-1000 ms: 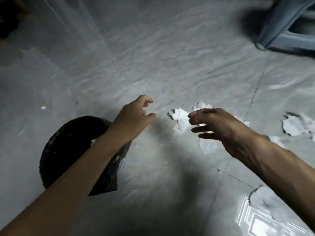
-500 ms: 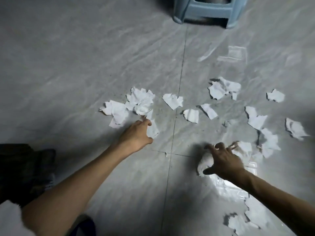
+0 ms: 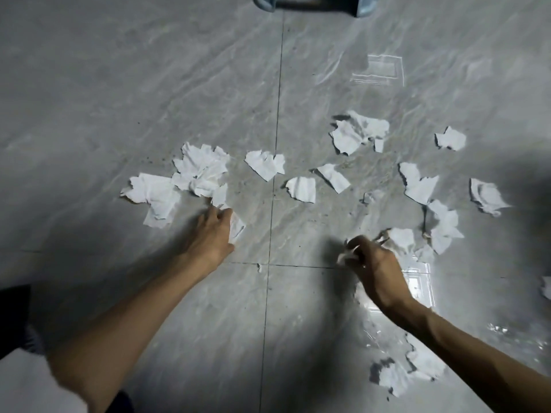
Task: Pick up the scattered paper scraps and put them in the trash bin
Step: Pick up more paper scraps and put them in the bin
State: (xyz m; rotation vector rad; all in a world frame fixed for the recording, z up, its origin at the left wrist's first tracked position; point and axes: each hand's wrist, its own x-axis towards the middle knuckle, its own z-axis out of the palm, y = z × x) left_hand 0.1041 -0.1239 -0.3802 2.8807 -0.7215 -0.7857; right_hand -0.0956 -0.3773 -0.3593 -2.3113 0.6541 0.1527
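Most of the job is left. White paper scraps lie scattered across the grey tiled floor (image 3: 149, 84): a big crumpled cluster (image 3: 199, 171) at the left, two single pieces (image 3: 265, 163) and (image 3: 301, 189) near the tile seam, a loose group (image 3: 357, 131) further back, several more at the right (image 3: 417, 183), and a couple close in by the right forearm (image 3: 417, 365). The trash bin is not in view, so nothing here shows any scrap as binned.

The left hand (image 3: 210, 236) rests low on the floor at the near edge of the big cluster, its grip closing around a small scrap (image 3: 237, 228) that sticks out past the thumb side; the fingers look curled rather than spread, and the scrap appears pinched, though it could just be pressed against the tile. The right hand (image 3: 372, 263) is bunched nearly closed, with a wad of white paper (image 3: 346, 254) showing at the fingertips, so I judge it holds at least one piece. Just beyond its knuckles lies another scrap (image 3: 402, 238), very near, likely the next to gather.
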